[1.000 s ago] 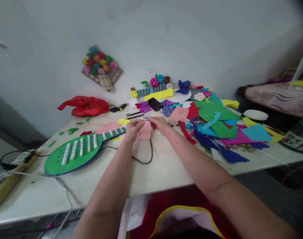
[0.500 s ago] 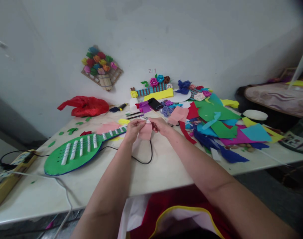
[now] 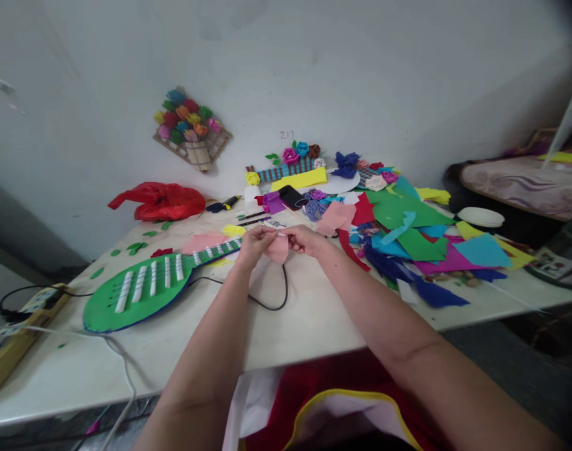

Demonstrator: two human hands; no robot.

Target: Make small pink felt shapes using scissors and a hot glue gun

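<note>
Between my hands is a small piece of pink paper (image 3: 279,248), pinched along its top edge and hanging down. My left hand (image 3: 256,245) closes on its left side, with thumb and fingers together. On the other side my right hand (image 3: 304,240) pinches the upper right edge. Left of my hands lies a green paper guitar (image 3: 147,288) with white strips and strings, its neck reaching toward my left hand. A black cable (image 3: 286,294) loops on the table below the paper.
Coloured paper sheets (image 3: 398,213) and scraps pile up at the right. A red plastic bag (image 3: 161,199), a dark phone (image 3: 292,197) and paper flowers (image 3: 290,155) stand along the back. A yellow power strip (image 3: 27,338) is at the left edge, a white bowl (image 3: 480,217) at far right.
The pink paper's top edge has been drawn in between my fingertips, and less of the sheet hangs flat. My right hand has turned slightly; both hands stay in nearly the same place.
</note>
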